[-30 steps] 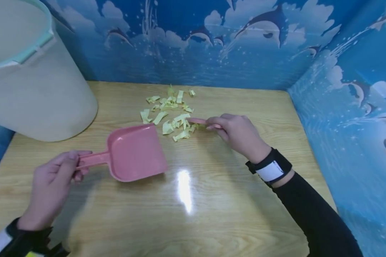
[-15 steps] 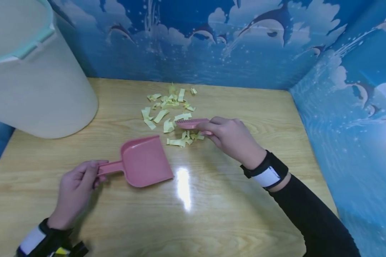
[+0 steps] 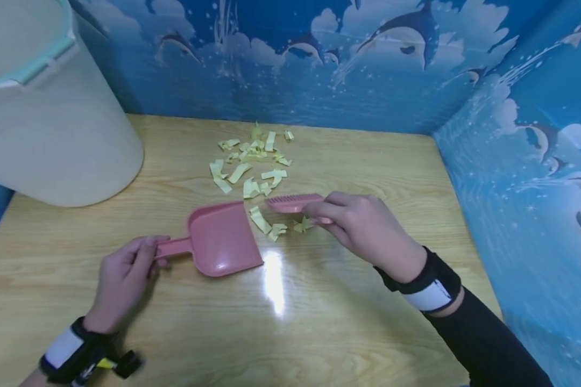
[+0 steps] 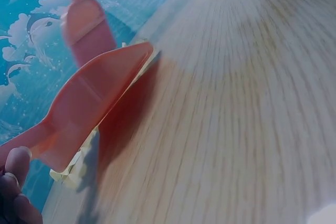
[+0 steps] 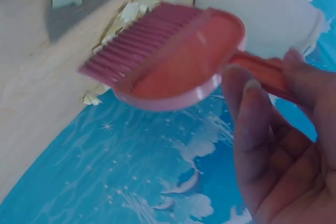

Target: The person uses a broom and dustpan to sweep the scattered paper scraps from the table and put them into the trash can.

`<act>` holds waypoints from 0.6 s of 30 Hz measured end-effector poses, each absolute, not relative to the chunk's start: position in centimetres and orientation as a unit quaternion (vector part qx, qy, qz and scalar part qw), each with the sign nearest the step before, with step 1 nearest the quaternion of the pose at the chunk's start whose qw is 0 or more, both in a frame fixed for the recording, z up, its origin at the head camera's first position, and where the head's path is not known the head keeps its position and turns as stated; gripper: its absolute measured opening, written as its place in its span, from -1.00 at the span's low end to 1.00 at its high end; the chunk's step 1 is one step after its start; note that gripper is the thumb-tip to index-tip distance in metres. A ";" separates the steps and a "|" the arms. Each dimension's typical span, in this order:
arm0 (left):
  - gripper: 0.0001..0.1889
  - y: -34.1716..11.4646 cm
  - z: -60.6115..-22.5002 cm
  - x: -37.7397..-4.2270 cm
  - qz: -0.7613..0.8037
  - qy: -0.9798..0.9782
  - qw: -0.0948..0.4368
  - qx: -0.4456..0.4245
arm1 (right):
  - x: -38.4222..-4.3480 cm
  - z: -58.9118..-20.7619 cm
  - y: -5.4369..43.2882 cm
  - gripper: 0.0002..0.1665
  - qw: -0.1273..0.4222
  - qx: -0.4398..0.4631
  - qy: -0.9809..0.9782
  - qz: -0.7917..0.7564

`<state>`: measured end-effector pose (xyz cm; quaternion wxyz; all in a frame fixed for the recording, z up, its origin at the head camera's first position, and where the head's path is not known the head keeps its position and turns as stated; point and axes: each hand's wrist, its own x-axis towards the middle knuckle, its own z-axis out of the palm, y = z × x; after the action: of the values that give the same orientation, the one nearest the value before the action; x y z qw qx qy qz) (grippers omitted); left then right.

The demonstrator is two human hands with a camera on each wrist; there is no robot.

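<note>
My left hand [image 3: 128,279] grips the handle of a pink dustpan [image 3: 225,239], whose straight open edge faces right, low over the table. In the left wrist view the dustpan [image 4: 100,98] is tilted and casts a shadow on the wood. My right hand [image 3: 368,228] pinches the handle of a small pink brush [image 3: 292,202], just right of the dustpan's edge. Stiff bristles show on the brush [image 5: 173,56] in the right wrist view. Pale yellow paper scraps [image 3: 260,219] lie between brush and dustpan. More scraps [image 3: 254,150] are scattered farther back.
A large white bin [image 3: 63,129] with a light teal rim stands at the back left of the wooden table [image 3: 319,333]. Blue dolphin-print sheeting [image 3: 271,70] hangs behind the table and along its right side.
The dustpan has moved right and slightly down with my left hand. My right hand has brought the brush toward me, and several scraps have shifted nearer the dustpan's edge.
</note>
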<state>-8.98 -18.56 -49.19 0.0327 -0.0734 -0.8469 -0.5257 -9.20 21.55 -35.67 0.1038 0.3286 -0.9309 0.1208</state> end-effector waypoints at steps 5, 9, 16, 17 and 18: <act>-0.66 -18.1 -49.1 -9.1 -0.533 -0.842 0.023 -0.080 | -12.0 -37.0 20.4 -0.74 0.121 0.317 -0.936 0.098; -0.65 -17.6 -49.3 -9.3 -0.533 -0.842 0.010 -0.080 | -12.3 -37.7 20.3 -0.77 0.093 0.319 -0.939 0.086; -0.64 -17.5 -49.4 -9.8 -0.537 -0.839 0.002 -0.087 | -8.5 -36.0 21.9 -0.74 0.068 0.323 -0.938 0.104; -0.65 -17.5 -49.4 -9.9 -0.538 -0.838 0.001 -0.089 | -8.2 -35.7 22.1 -0.74 0.075 0.321 -0.938 0.110; -0.65 -17.5 -49.4 -10.0 -0.538 -0.838 0.002 -0.091 | -7.9 -35.5 22.3 -0.75 0.084 0.315 -0.939 0.112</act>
<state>-9.97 -17.47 -49.39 0.0018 -0.0908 -0.8378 -0.5383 -7.88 22.32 -35.52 0.0844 0.3151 -0.9386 0.1125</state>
